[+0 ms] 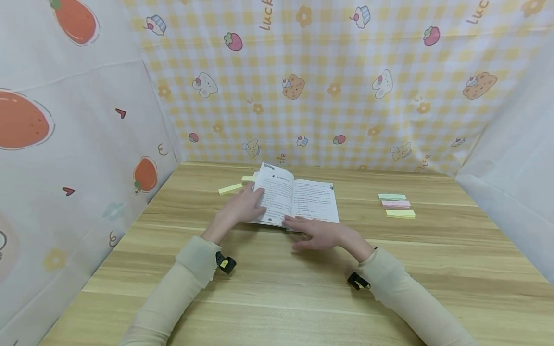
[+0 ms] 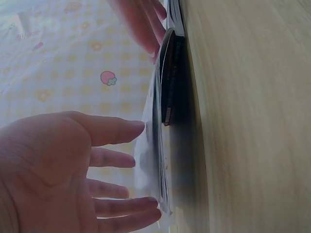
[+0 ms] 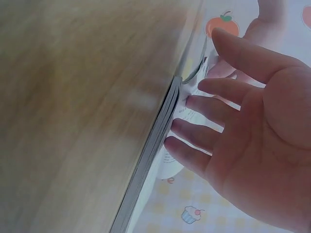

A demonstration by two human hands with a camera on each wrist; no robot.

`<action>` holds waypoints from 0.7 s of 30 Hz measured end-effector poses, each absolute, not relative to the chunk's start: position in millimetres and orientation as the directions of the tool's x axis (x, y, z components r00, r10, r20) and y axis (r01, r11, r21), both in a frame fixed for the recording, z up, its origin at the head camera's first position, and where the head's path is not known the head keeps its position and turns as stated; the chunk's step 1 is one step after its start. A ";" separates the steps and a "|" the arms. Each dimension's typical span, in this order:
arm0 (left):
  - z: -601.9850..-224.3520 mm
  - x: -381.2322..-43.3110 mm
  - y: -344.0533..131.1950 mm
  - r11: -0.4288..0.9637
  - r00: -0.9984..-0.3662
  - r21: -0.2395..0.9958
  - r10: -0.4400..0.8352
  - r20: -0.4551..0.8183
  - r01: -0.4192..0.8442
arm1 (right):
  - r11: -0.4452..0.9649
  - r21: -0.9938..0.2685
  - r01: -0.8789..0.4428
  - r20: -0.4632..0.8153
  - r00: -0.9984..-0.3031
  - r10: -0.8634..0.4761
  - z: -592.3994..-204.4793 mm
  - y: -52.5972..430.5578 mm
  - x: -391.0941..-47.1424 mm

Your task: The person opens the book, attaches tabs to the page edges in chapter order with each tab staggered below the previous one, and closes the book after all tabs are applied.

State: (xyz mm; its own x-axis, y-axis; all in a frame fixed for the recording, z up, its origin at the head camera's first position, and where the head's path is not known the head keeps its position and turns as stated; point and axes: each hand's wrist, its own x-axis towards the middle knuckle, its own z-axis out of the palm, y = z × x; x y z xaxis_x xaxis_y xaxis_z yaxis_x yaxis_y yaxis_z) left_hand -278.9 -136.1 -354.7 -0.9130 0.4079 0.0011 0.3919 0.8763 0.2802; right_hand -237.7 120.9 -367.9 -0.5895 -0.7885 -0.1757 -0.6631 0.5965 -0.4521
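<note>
An open book [image 1: 315, 202] with printed pages lies on the wooden table, its left side raised a little. My left hand [image 1: 242, 204] rests at the left page with fingers spread and fairly straight. In the left wrist view, that hand's fingertips [image 2: 151, 213] meet the outer edge of the lifted pages [image 2: 154, 141], and a dark cover shows beneath. My right hand [image 1: 318, 233] lies palm down at the book's lower edge near the spine. Its extended fingers [image 3: 194, 133] touch the page in the right wrist view, beside the thick page block [image 3: 150, 145].
Two yellow sticky-note strips [image 1: 230, 189] lie left of the book, one partly beside its corner. To the right, green [image 1: 392, 197], pink [image 1: 396, 204] and yellow [image 1: 400, 213] sticky-note pads are lined up. Patterned cloth [image 1: 320, 115] hangs behind the table [image 1: 277, 298] and at its sides.
</note>
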 end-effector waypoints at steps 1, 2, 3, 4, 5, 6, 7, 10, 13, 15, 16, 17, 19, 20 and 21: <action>-355.1 -278.6 -136.2 0.876 -0.912 0.281 0.409 -0.007 0.391 | 0.597 -0.455 -0.661 -0.178 -0.589 -0.788 -367.3 120.8 -237.1; -355.5 -278.4 -136.2 0.876 -0.911 0.282 0.412 -0.014 0.391 | 0.597 -0.458 -0.658 -0.181 -0.589 -0.788 -366.8 120.7 -236.6; -355.9 -278.0 -136.2 0.875 -0.909 0.283 0.415 -0.024 0.392 | 0.597 -0.459 -0.658 -0.182 -0.588 -0.788 -367.1 120.7 -236.8; -356.6 -277.8 -136.2 0.874 -0.907 0.285 0.419 -0.035 0.393 | 0.597 -0.459 -0.657 -0.183 -0.588 -0.788 -367.1 120.6 -236.7; -356.9 -277.6 -136.1 0.872 -0.904 0.289 0.425 -0.046 0.395 | 0.597 -0.460 -0.657 -0.186 -0.587 -0.788 -366.6 120.4 -236.4; -357.5 -277.4 -136.1 0.870 -0.899 0.289 0.433 -0.060 0.400 | 0.598 -0.458 -0.658 -0.187 -0.586 -0.788 -366.7 120.4 -236.3; -358.3 -277.2 -136.1 0.867 -0.894 0.292 0.442 -0.079 0.403 | 0.598 -0.458 -0.658 -0.188 -0.586 -0.788 -367.1 120.3 -236.7; -360.6 -276.7 -136.2 0.861 -0.875 0.297 0.465 -0.135 0.412 | 0.598 -0.458 -0.658 -0.190 -0.584 -0.789 -367.5 120.1 -236.8; -363.8 -277.0 -135.7 0.863 -0.861 0.299 0.473 -0.189 0.408 | 0.597 -0.463 -0.655 -0.193 -0.583 -0.789 -367.9 120.0 -236.9; -365.7 -277.5 -135.1 0.867 -0.855 0.291 0.472 -0.214 0.405 | 0.599 -0.465 -0.652 -0.197 -0.584 -0.788 -367.8 120.0 -236.6; -366.4 -277.6 -134.9 0.868 -0.853 0.291 0.471 -0.224 0.402 | 0.600 -0.465 -0.651 -0.198 -0.584 -0.787 -368.0 120.0 -236.6; -367.0 -277.7 -134.7 0.870 -0.852 0.287 0.469 -0.234 0.400 | 0.602 -0.464 -0.650 -0.200 -0.585 -0.786 -367.8 119.9 -236.3; -367.6 -277.3 -134.5 0.875 -0.850 0.278 0.464 -0.250 0.396 | 0.604 -0.462 -0.650 -0.200 -0.587 -0.785 -368.1 119.9 -236.3; -367.9 -277.0 -134.3 0.877 -0.849 0.274 0.462 -0.256 0.394 | 0.604 -0.461 -0.650 -0.200 -0.588 -0.784 -368.2 119.9 -236.2; -368.0 -276.8 -134.3 0.879 -0.849 0.272 0.459 -0.261 0.392 | 0.605 -0.459 -0.650 -0.199 -0.588 -0.784 -368.3 119.9 -236.2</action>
State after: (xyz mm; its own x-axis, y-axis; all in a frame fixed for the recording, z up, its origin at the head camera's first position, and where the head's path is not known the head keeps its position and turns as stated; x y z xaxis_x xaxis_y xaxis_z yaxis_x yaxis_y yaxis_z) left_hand -276.8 -134.3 -368.0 -0.8491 0.4595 -0.2607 0.3920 0.8788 0.2721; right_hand -236.2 119.9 -368.3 -0.5884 -0.7837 -0.1989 -0.6504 0.6049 -0.4595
